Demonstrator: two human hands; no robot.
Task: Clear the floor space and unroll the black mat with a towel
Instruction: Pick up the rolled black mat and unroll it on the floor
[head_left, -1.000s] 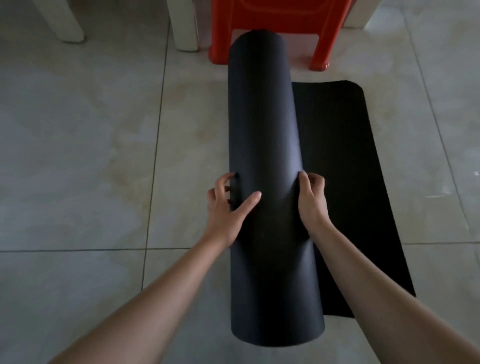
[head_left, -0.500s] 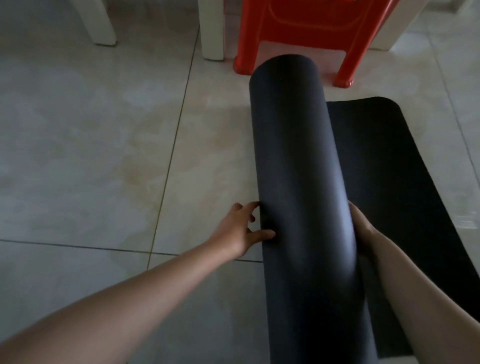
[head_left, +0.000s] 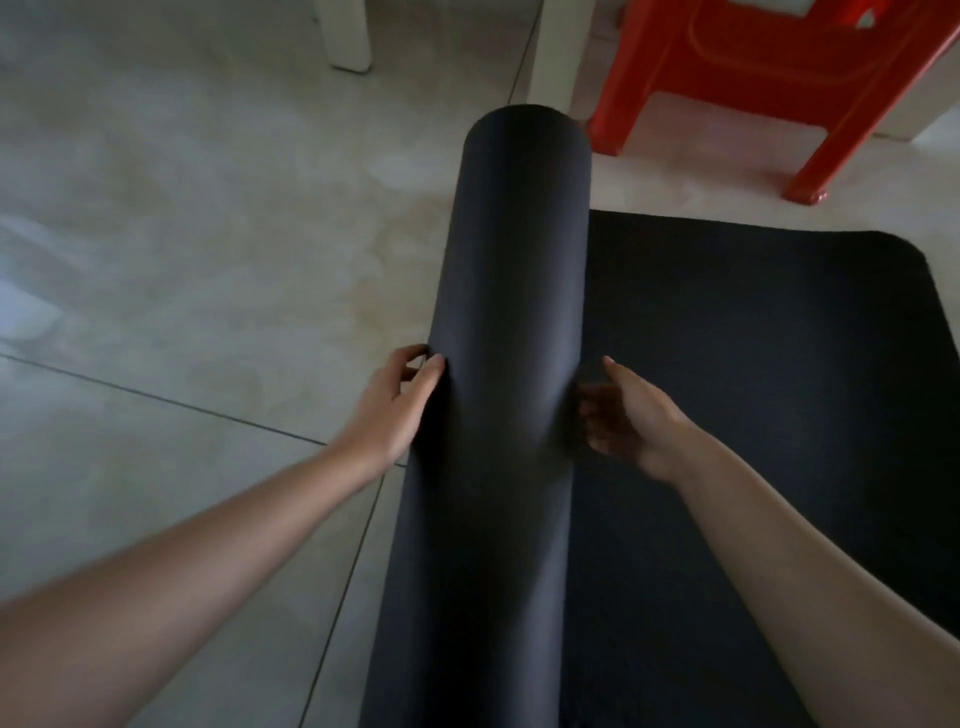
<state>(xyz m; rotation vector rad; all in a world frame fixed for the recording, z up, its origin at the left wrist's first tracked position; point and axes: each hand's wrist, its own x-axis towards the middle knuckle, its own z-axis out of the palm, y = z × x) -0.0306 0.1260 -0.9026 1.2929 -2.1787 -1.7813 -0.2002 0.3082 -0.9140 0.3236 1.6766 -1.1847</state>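
The black mat (head_left: 514, 312) lies partly unrolled on the tiled floor (head_left: 208, 234); its roll runs away from the person, and the flat part (head_left: 753, 364) spreads to the right of it. The left hand (head_left: 395, 410) presses fairly straight fingers and thumb against the roll's left flank, gripping nothing; the right hand (head_left: 634, 421) sits loosely curled at the right flank, empty — whether it touches the roll is lost in shadow. No towel shows. The risks, as I judge them: both hands work one spot midway along, so the roll may skew and its far end swing toward the red stool (head_left: 753, 78) or the white leg (head_left: 553, 52); on smooth tile the unpinned flat part could slide instead of paying out.
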